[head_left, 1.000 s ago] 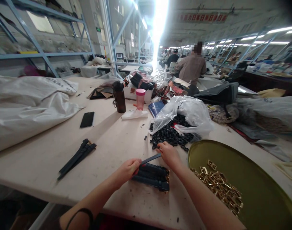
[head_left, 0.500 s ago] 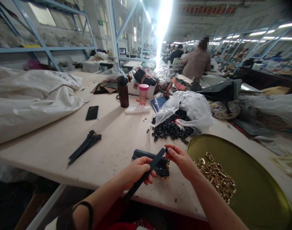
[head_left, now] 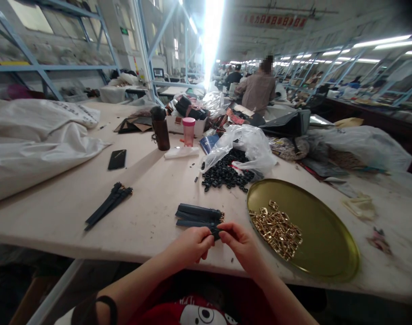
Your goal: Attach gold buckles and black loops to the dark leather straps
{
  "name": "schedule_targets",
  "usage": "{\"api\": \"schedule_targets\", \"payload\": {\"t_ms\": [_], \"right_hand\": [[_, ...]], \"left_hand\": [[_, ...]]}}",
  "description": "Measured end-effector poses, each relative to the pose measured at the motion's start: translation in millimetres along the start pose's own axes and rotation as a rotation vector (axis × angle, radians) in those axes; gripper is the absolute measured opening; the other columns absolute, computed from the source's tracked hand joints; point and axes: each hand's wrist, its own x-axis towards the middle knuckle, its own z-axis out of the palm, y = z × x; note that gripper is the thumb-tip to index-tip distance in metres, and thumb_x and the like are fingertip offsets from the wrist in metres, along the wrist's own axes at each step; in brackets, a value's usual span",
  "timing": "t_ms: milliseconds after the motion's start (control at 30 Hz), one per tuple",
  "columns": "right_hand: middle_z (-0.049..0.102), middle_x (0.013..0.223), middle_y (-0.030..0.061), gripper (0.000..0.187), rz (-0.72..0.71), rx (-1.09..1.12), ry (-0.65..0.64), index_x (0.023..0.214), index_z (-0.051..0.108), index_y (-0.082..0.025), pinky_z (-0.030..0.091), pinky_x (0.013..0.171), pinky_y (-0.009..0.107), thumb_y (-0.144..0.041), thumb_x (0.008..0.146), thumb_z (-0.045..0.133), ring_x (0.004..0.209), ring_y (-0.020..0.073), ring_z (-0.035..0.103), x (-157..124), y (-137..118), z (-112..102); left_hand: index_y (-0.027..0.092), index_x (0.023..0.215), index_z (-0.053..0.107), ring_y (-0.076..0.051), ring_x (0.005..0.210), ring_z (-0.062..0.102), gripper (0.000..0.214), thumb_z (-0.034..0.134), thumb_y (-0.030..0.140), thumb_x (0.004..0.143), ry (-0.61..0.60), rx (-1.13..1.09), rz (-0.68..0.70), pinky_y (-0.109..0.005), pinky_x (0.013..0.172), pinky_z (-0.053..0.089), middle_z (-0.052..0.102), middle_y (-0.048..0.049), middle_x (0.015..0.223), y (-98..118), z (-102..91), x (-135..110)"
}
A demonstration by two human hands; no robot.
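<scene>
My left hand [head_left: 198, 243] is closed around a dark strap [head_left: 215, 232], mostly hidden by the fingers. The fingertips of my right hand [head_left: 238, 243] pinch at the strap's end, close against the left fingers; whether a small loop is on it cannot be made out. Just beyond my hands lies a stack of dark straps [head_left: 197, 212] with gold buckles at their right ends. To the right, gold buckles [head_left: 278, 232] are heaped on a round gold-coloured tray [head_left: 327, 248]. Farther back, a pile of small black loops [head_left: 226, 174] spills from a clear plastic bag [head_left: 256, 144].
More dark straps [head_left: 107, 205] lie to the left, below a phone [head_left: 117, 159]. A dark bottle [head_left: 160, 128] and a pink cup [head_left: 188, 132] stand farther back. White sacking [head_left: 39, 144] covers the table's left side. A person [head_left: 258, 88] is in the background.
Both hands have come lower and closer together, and the strap that stretched diagonally across the left hand is now mostly hidden. The view has turned right, showing more of the tray.
</scene>
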Motion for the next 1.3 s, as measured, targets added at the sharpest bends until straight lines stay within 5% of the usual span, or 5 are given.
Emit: {"api": "schedule_targets", "payload": {"t_ms": [367, 633, 833, 900, 1300], "right_hand": [[0.054, 0.069, -0.0012, 0.016, -0.031, -0.082, -0.052, 0.084, 0.058, -0.019, 0.041, 0.06, 0.025, -0.03, 0.072, 0.058, 0.064, 0.0113, 0.05, -10, 9, -12], [0.054, 0.073, -0.0027, 0.074, -0.027, 0.201, -0.004, 0.128, 0.021, -0.024, 0.042, 0.057, 0.026, -0.037, 0.068, 0.063, 0.061, 0.0127, 0.051, -5, 18, 3], [0.057, 0.089, 0.0078, 0.022, -0.135, -0.939, 0.215, 0.093, 0.057, -0.016, 0.039, 0.073, 0.03, -0.028, 0.084, 0.041, 0.08, 0.0178, 0.053, 33, 2, -76], [0.058, 0.09, 0.0101, 0.022, -0.042, -1.262, 0.131, 0.086, 0.061, -0.015, 0.037, 0.075, 0.029, -0.023, 0.084, 0.04, 0.083, 0.0191, 0.054, 54, 0, -102], [0.064, 0.074, 0.0126, 0.01, 0.071, -1.308, -0.011, 0.069, 0.062, -0.011, 0.033, 0.059, 0.028, -0.013, 0.07, 0.053, 0.069, 0.0204, 0.057, 94, 4, -116]], "left_hand": [[0.015, 0.086, 0.048, -0.009, 0.045, 0.047, 0.025, 0.033, 0.035, 0.084, -0.179, -0.136, -0.03, -0.018, 0.042, 0.035, 0.051, 0.0022, 0.058, 10, 9.9, -4], [0.01, 0.122, 0.035, -0.007, 0.043, 0.029, 0.054, 0.037, 0.047, 0.082, -0.053, -0.399, 0.014, -0.018, 0.04, 0.023, 0.033, 0.0083, 0.049, -1, 15.9, 5], [0.015, 0.095, 0.043, -0.005, 0.033, 0.018, 0.051, 0.049, 0.059, 0.07, -0.016, -0.64, -0.074, -0.017, 0.032, 0.009, 0.02, 0.0129, 0.041, -21, 18.6, 28], [0.016, 0.09, 0.043, -0.004, 0.032, 0.018, 0.045, 0.048, 0.057, 0.072, -0.03, -0.619, -0.079, -0.017, 0.032, 0.009, 0.022, 0.0129, 0.039, -21, 19.2, 32], [0.016, 0.083, 0.041, -0.004, 0.031, 0.03, 0.042, 0.039, 0.056, 0.074, -0.06, -0.439, -0.104, -0.017, 0.034, 0.017, 0.043, 0.0076, 0.046, -12, 20.6, 33]]}}
